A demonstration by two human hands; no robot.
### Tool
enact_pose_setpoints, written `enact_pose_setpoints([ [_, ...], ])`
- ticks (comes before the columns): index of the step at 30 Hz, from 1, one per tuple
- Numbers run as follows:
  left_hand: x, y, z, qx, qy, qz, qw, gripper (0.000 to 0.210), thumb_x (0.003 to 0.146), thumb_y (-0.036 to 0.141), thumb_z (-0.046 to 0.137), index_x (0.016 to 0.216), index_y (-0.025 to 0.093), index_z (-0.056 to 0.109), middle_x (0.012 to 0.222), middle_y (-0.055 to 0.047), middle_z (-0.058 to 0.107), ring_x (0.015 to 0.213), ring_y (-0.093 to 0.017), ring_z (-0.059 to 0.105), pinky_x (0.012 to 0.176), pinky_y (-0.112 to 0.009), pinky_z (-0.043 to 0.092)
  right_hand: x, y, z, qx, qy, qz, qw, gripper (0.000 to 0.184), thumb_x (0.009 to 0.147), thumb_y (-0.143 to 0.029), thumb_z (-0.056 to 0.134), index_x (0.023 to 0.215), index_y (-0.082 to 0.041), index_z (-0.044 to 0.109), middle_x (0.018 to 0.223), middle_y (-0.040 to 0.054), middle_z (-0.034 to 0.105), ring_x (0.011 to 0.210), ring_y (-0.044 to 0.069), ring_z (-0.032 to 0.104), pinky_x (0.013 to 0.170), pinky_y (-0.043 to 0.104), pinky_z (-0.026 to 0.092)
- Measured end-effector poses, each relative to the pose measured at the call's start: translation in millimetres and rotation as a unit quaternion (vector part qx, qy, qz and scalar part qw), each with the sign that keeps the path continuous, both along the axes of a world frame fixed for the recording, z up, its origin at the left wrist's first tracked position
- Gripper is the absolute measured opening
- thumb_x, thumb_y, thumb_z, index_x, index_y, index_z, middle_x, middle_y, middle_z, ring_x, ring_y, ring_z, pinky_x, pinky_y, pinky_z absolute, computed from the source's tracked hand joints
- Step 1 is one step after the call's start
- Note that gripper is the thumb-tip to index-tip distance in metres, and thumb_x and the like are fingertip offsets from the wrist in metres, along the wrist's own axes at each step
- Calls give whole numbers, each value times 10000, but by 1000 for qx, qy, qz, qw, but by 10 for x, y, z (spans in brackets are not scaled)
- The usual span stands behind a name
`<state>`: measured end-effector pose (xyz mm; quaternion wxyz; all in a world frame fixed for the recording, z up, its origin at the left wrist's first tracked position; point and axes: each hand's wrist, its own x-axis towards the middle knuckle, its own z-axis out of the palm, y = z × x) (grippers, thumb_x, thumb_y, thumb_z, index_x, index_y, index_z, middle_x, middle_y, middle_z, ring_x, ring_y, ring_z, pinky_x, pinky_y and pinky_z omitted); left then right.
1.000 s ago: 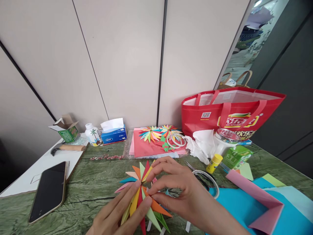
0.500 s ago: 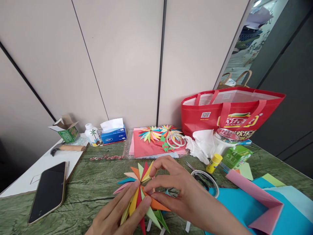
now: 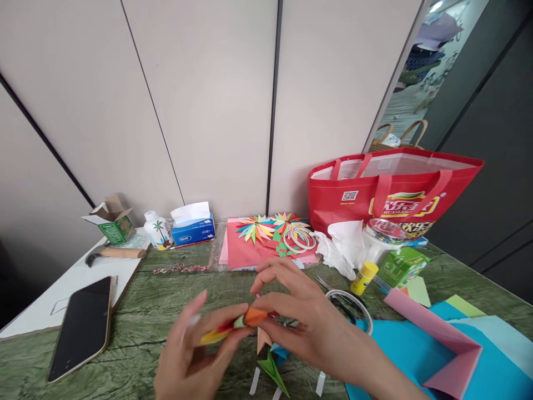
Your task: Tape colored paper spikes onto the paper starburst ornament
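The left hand pinches a many-coloured folded-paper bundle between thumb and fingers. Below the fingertips lies a pointed green folded-paper piece; the right hand grips the bundle's orange right end.

Red bag: Latin letters "HUANLE…", above them big characters "欢乐" partly covered by handle, also QR code | blue tissue box, white bottle: print too small for sure reading

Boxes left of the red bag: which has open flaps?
The leftmost, green box beside the white bottle: cardboard flaps stick out, whereas the blue tissue box shows none.
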<state>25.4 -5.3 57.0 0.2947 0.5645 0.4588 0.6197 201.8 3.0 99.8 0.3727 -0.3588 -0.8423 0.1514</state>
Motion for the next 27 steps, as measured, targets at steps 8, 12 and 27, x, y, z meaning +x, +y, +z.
enact_pose_setpoints([
  [8, 59, 229, 135, -216, -105, -81, 968, 765, 495, 245, 793, 1179, 169, 458, 522, 23, 683, 437, -133, 594, 418, -171, 460, -130, 42, -103, -28, -29, -90, 995, 47, 789, -144, 559, 800, -182, 535, 853, 34, 571, 869, 183, 490, 751, 306, 408],
  [12, 29, 296, 123, -256, -131, -118, 950, 792, 500, 241, 790, 1197, 144, 426, 519, 16, 684, 440, -119, 588, 447, -166, 447, -140, 57, -127, -80, 34, -114, 990, 90, 751, -124, 601, 776, -188, 542, 801, 4, 601, 786, 150, 535, 689, 255, 408],
  [27, 39, 337, 74, -272, -127, -118, 946, 802, 491, 209, 792, 1197, 125, 420, 465, 60, 640, 441, -92, 569, 446, -139, 409, -203, 110, -235, -148, 42, -158, 975, 98, 688, -127, 640, 736, -190, 581, 768, -22, 655, 730, 138, 590, 638, 222, 395],
])
